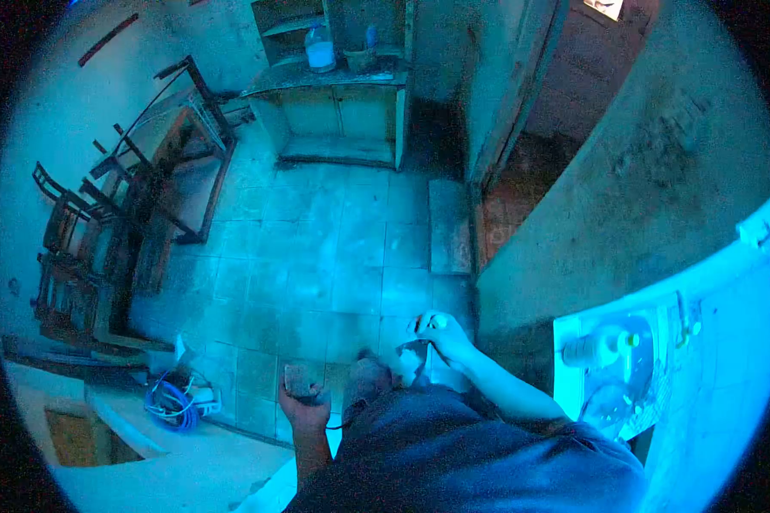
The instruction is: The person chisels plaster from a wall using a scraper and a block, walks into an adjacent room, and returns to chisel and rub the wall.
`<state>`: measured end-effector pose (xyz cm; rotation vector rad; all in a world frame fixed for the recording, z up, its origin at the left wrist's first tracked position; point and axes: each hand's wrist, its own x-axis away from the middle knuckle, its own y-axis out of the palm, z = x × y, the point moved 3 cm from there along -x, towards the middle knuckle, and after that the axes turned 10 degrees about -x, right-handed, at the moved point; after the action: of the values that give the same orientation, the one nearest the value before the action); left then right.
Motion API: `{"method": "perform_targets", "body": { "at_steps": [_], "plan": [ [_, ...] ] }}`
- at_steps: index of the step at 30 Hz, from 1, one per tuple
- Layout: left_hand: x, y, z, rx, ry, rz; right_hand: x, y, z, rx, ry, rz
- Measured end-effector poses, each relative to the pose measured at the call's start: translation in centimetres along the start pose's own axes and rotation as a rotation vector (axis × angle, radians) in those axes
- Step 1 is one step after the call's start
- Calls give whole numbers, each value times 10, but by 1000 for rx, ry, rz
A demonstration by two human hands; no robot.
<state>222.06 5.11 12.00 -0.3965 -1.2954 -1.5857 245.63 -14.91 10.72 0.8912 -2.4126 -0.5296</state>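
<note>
My left hand (305,409) is at the lower middle, its fingers wrapped round a small, dark, boxy object (301,380) that is too dim to name. Further right, my right hand (445,338) is raised in front of my body with the fingers closed in a pinch. A pale, thin piece (414,359) hangs just below those fingers; whether it is cloth or paper I cannot tell. The two hands are apart, with my dark clothing (453,449) between and below them.
A sink (612,363) with dishes is set in the counter at right. Stacked wooden furniture (120,214) stands at left. A shelf unit (338,120) holding a jug (319,50) is at the back, near a doorway (530,162). A coiled blue hose or cable (171,405) lies at lower left.
</note>
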Motion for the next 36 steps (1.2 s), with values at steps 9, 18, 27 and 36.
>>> {"method": "perform_targets", "body": {
  "at_steps": [9,18,27,36],
  "plan": [
    [-188,141,22,-199,-126,77,-169,-44,-81,92,-229,101],
    [-337,393,48,-470,-365,-557,-300,-26,-149,166,-487,30],
    [-442,542,23,-511,-348,-462,-469,-68,-243,508,-465,-60],
    [-498,633,16,-299,-442,-358,-565,-97,-330,708,-402,11]
  ]
}}
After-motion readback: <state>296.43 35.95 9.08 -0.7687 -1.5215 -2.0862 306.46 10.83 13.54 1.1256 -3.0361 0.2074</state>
